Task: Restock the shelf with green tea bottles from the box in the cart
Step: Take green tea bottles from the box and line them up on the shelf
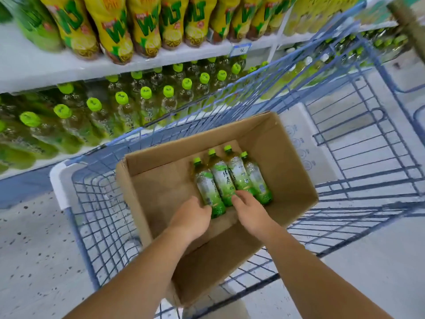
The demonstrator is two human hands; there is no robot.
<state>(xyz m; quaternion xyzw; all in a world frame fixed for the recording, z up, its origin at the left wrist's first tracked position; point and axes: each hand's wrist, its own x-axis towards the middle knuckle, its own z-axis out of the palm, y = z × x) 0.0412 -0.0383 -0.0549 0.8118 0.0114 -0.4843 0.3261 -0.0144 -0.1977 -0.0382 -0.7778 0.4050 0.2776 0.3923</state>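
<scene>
An open cardboard box (287, 162) sits in a blue wire cart (96, 217). Several green tea bottles (222, 180) with green caps lie side by side on the box floor. My left hand (192, 218) reaches into the box and its fingers touch the base of the leftmost bottle (207, 187). My right hand (247, 207) rests on the bases of the middle bottles, fingers spread. Neither hand has a bottle lifted. The lower shelf (69, 155) to the left holds rows of upright green tea bottles (122, 100).
The upper shelf (34, 72) carries yellow-labelled bottles (115, 28). The cart stands close against the shelving. Speckled grey floor (30, 249) lies to the left of the cart. The left half of the box floor is bare.
</scene>
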